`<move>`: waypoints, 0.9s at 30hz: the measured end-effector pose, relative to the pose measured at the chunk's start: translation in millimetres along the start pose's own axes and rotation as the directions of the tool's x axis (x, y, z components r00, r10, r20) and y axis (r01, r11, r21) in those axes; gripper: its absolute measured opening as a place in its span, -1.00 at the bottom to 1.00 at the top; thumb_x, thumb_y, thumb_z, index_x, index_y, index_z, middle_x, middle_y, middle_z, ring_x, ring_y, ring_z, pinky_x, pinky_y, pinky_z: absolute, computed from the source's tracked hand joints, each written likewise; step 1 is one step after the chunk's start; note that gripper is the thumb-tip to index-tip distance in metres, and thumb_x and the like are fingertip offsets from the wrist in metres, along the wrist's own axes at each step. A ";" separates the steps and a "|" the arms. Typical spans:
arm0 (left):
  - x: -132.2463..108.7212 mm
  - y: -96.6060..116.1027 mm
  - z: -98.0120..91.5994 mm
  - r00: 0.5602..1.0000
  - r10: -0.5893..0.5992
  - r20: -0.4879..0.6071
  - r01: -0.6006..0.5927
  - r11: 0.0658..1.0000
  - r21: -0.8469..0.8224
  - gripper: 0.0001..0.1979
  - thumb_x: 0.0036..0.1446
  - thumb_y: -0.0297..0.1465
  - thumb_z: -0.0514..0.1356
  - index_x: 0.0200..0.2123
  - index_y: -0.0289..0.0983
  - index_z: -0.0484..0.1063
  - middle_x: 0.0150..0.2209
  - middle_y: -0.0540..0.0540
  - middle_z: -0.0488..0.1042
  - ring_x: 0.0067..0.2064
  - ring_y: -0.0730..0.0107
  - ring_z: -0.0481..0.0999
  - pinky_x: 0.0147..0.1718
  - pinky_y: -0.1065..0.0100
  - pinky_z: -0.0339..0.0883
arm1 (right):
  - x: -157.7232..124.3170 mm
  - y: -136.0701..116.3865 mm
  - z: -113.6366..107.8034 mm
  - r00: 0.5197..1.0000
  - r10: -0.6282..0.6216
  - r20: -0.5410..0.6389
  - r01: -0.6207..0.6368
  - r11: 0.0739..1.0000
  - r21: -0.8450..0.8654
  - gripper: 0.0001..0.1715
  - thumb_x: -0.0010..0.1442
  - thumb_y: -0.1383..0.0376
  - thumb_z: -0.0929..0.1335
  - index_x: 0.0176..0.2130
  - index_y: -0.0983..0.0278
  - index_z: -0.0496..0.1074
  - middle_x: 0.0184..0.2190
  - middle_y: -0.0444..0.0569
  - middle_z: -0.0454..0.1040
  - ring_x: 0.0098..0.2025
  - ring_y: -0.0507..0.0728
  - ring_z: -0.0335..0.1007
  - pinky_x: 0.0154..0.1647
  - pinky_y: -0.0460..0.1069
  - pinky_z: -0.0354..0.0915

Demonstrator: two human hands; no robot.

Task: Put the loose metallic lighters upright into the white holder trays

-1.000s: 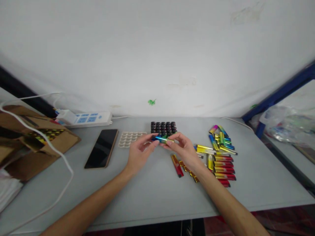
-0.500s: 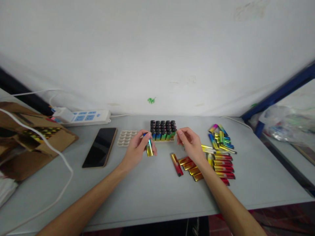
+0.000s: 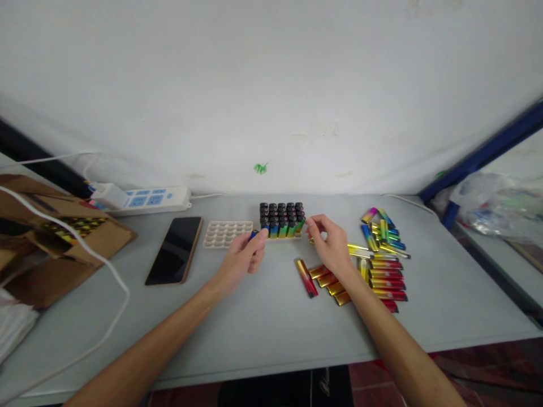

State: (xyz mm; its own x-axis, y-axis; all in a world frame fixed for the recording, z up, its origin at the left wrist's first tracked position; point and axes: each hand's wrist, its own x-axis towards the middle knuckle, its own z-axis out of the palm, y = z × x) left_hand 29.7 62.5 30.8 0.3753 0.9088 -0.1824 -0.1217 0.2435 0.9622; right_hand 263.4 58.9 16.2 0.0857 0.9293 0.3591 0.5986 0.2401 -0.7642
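Note:
My left hand [image 3: 244,257] is closed on a shiny lighter [image 3: 253,233]; only its dark blue end shows above the fingers. Just right of it stands a block of black-topped lighters [image 3: 282,217], upright in close rows, their bodies shading from blue to green and yellow. My right hand [image 3: 328,240] is at the block's right side, thumb and forefinger pinched close to the front corner lighter; what they hold, if anything, is too small to make out. Under and beside that hand lie red-and-gold lighters [image 3: 386,284] on the table.
A pale tray with round hollows [image 3: 220,234] lies left of the block. Further left are a phone [image 3: 173,251], a power strip [image 3: 153,199], a cardboard box [image 3: 102,240] and a white cable [image 3: 114,268]. Several blue-and-yellow lighters [image 3: 384,232] form a pile at right.
My left hand has turned the lighter so that its gold body no longer shows. My right hand stays beside the block. The view has shifted slightly.

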 end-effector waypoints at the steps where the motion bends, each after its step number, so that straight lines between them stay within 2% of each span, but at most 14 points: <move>1: 1.1 -1.4 -0.6 0.999 0.027 -0.033 -0.025 0.999 0.039 -0.35 0.12 0.17 0.30 -0.56 -0.17 0.07 -0.65 0.21 -0.04 -0.65 0.63 -0.10 -0.69 0.50 -0.19 | -0.1 0.0 0.0 1.000 0.005 0.005 -0.005 1.000 -0.003 -0.56 0.49 -0.01 0.25 -0.22 0.21 0.49 -0.36 -0.04 0.59 -0.31 0.16 0.52 -0.19 0.03 0.34; 5: 4.1 -8.9 -4.3 0.990 0.089 -0.108 -0.069 0.981 0.179 -0.42 0.14 0.09 0.22 -0.62 -0.15 0.06 -0.68 0.18 -0.04 -0.66 0.59 -0.05 -0.68 0.44 -0.18 | -0.3 -0.4 0.0 1.000 0.009 0.023 -0.009 1.000 -0.015 -0.55 0.50 -0.01 0.23 -0.22 0.21 0.50 -0.37 -0.04 0.59 -0.31 0.17 0.52 -0.19 0.03 0.33; 10: 3.5 -14.6 -8.0 0.983 0.118 -0.139 -0.081 0.967 0.243 -0.53 0.10 -0.07 0.21 -0.64 -0.15 0.07 -0.66 0.16 -0.04 -0.64 0.57 -0.05 -0.66 0.42 -0.22 | 0.1 0.7 0.7 1.000 -0.006 0.025 0.007 0.999 -0.034 -0.55 0.50 0.00 0.23 -0.23 0.22 0.49 -0.37 -0.05 0.57 -0.32 0.16 0.51 -0.19 0.03 0.32; 17: 3.1 -14.0 -6.9 0.982 0.133 -0.136 -0.089 0.953 0.290 -0.51 0.18 -0.02 0.22 -0.57 -0.16 0.10 -0.64 0.16 0.02 -0.63 0.57 -0.02 -0.67 0.44 -0.15 | 0.0 6.1 3.4 1.000 -0.004 0.029 0.005 0.999 -0.038 -0.59 0.50 0.02 0.24 -0.15 0.22 0.48 -0.30 0.00 0.60 -0.26 0.18 0.52 -0.15 0.06 0.37; 20: 2.1 -14.3 -5.3 0.985 0.140 -0.101 -0.106 0.953 0.284 -0.49 0.23 0.04 0.23 -0.49 -0.18 0.15 -0.63 0.18 0.05 -0.65 0.59 0.02 -0.70 0.50 -0.09 | 0.6 11.2 6.3 1.000 -0.004 0.028 0.004 1.000 0.020 -0.61 0.45 0.02 0.29 0.01 0.25 0.44 -0.15 0.10 0.60 -0.18 0.21 0.55 -0.11 0.10 0.45; 23: 1.4 -12.4 -3.2 0.991 0.120 -0.055 -0.105 0.971 0.215 -0.55 0.26 0.09 0.23 -0.30 -0.16 0.23 -0.63 0.25 0.08 -0.69 0.61 0.02 -0.75 0.56 -0.01 | 0.1 17.5 9.1 0.997 -0.015 0.077 0.011 0.999 0.052 -0.42 0.39 0.05 0.35 0.26 0.27 0.30 0.10 0.23 0.55 0.03 0.27 0.55 0.06 0.19 0.47; 25: 1.3 -9.3 -2.0 0.994 0.104 -0.024 -0.098 0.980 0.174 -0.54 0.26 0.11 0.22 -0.17 -0.12 0.21 -0.61 0.29 0.18 -0.73 0.62 0.03 -0.80 0.58 0.01 | -1.0 20.4 10.2 0.988 -0.049 0.143 0.046 0.999 0.026 -0.30 0.37 0.11 0.37 0.37 0.27 0.19 0.22 0.27 0.49 0.19 0.32 0.50 0.21 0.26 0.41; 27: 1.6 -5.2 -1.5 0.993 0.120 -0.001 -0.118 0.980 0.159 -0.52 0.24 0.09 0.26 -0.11 -0.09 0.16 -0.56 0.30 0.27 -0.76 0.64 0.06 -0.83 0.59 0.05 | -2.2 21.6 10.8 0.973 -0.087 0.216 0.090 0.996 -0.001 -0.20 0.36 0.17 0.36 0.44 0.28 0.08 0.27 0.28 0.47 0.26 0.35 0.46 0.26 0.29 0.37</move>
State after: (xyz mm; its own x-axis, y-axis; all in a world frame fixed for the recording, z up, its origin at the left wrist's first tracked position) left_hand 29.6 63.2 25.2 0.3566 0.9319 -0.0657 -0.0180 0.0772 0.9969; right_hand 267.5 65.1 -6.8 -0.1407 0.9434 0.3004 0.6046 0.3222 -0.7284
